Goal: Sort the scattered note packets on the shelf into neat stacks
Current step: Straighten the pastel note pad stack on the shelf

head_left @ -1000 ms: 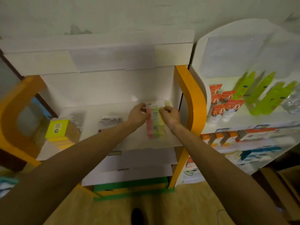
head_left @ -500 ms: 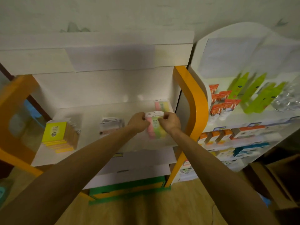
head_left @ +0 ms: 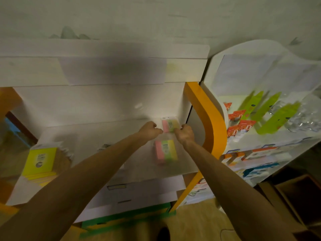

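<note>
A pink, green and yellow note packet [head_left: 169,125] lies at the back right of the white shelf [head_left: 90,136]. My left hand [head_left: 150,130] pinches its left edge and my right hand [head_left: 185,133] pinches its right edge. In front of it a stack of the same striped packets [head_left: 166,151] stands free on the shelf, between my forearms. A stack of yellow note packets [head_left: 40,160] sits at the shelf's left end. Another small packet [head_left: 104,146] shows partly behind my left arm.
An orange curved side panel [head_left: 206,117] closes the shelf on the right. Beyond it a white rack [head_left: 243,140] holds orange tubes and green packs. Lower shelves carry white boxes. Cardboard boxes [head_left: 295,197] stand on the floor at the right.
Both hands have left the striped stack at the front and reached back to the packet at the rear of the shelf, which they now pinch. The camera has tilted slightly.
</note>
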